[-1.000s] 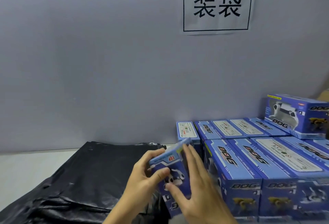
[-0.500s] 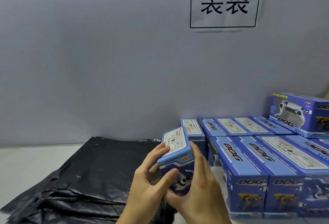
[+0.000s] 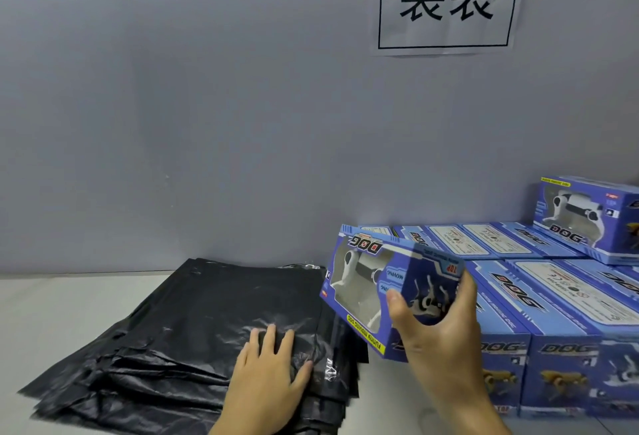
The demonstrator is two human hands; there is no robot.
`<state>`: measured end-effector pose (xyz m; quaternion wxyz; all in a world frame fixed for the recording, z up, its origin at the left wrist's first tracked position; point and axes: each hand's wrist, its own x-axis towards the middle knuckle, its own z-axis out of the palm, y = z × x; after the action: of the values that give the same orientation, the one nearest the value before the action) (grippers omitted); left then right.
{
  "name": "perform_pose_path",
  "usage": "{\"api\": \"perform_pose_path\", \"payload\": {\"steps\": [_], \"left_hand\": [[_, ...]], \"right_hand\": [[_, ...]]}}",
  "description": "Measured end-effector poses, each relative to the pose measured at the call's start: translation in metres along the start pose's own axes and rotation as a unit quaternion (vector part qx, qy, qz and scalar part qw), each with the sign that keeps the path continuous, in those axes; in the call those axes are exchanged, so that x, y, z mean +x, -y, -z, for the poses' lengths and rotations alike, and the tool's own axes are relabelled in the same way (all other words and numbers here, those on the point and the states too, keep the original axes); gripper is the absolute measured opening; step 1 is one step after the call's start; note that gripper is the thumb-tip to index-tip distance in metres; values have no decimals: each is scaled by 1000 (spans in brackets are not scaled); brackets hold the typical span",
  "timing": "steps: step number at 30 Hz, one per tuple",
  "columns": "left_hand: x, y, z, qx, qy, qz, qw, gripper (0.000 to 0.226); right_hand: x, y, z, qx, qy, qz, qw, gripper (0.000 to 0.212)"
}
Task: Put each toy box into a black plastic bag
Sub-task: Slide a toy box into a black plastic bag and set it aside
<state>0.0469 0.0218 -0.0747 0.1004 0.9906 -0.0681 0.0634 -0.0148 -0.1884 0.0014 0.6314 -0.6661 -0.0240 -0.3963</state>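
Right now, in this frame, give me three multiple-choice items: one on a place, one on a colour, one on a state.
1. Where does the left hand rest?
A. on the black bag pile
B. on the stacked boxes
C. on the wall sign

2. What colour are the toy boxes?
A. red
B. blue
C. green

3. How is the held toy box carried?
A. in both hands
B. lying in a bag
C. gripped by the right hand alone

Key: 1 A, fingers lie flat on the plastic; 2 B, blue print all over; 3 C, only the right hand's thumb and fingers wrap it.
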Motion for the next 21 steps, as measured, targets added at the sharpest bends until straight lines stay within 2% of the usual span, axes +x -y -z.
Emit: {"api": "perform_pose_path", "payload": {"steps": [2, 5, 10, 13, 14, 18, 21], "left_hand": [[2, 7, 6, 18, 25, -21, 999, 69], [3, 21, 20, 23, 79, -50, 995, 66], [-3, 47, 51, -10, 134, -42, 990, 56], [-6, 47, 61, -38, 112, -23, 993, 28], [-7, 43, 62, -47, 93, -26, 994, 26], [-9, 29, 51, -19, 18, -88, 996, 52], [-9, 25, 46, 10, 10, -99, 995, 56]], "right_hand": [[1, -1, 0, 32, 0, -19, 999, 68], [0, 2, -1, 73, -8, -52, 996, 85], [2, 2, -1, 95, -10, -80, 992, 78], [4, 1, 0, 99, -13, -98, 990, 75], [4, 0, 0, 103, -15, -102, 989, 72], [5, -4, 0, 115, -23, -112, 987, 58], [5, -6, -1, 116, -23, -119, 986, 45]]}}
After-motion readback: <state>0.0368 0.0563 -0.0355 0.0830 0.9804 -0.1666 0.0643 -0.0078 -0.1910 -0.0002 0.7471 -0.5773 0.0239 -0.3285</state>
